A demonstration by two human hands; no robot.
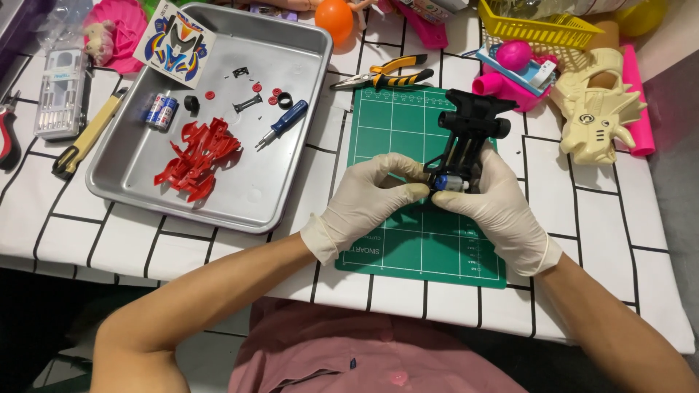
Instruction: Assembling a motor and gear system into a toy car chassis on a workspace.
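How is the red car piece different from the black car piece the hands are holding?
The red car body lies flat in the metal tray, untouched; the black chassis is held over the green mat by the left hand and right hand. The red body is a thin shell; the black chassis has wheels and a small motor. Both are toy car parts.

Work table under a white cloth gridded with black lines

The tablecloth [597, 240] covers the table [659, 62] from 9 to 3 o'clock under even, soft light; pale floor [200, 356] shows at 7 o'clock below its near edge.
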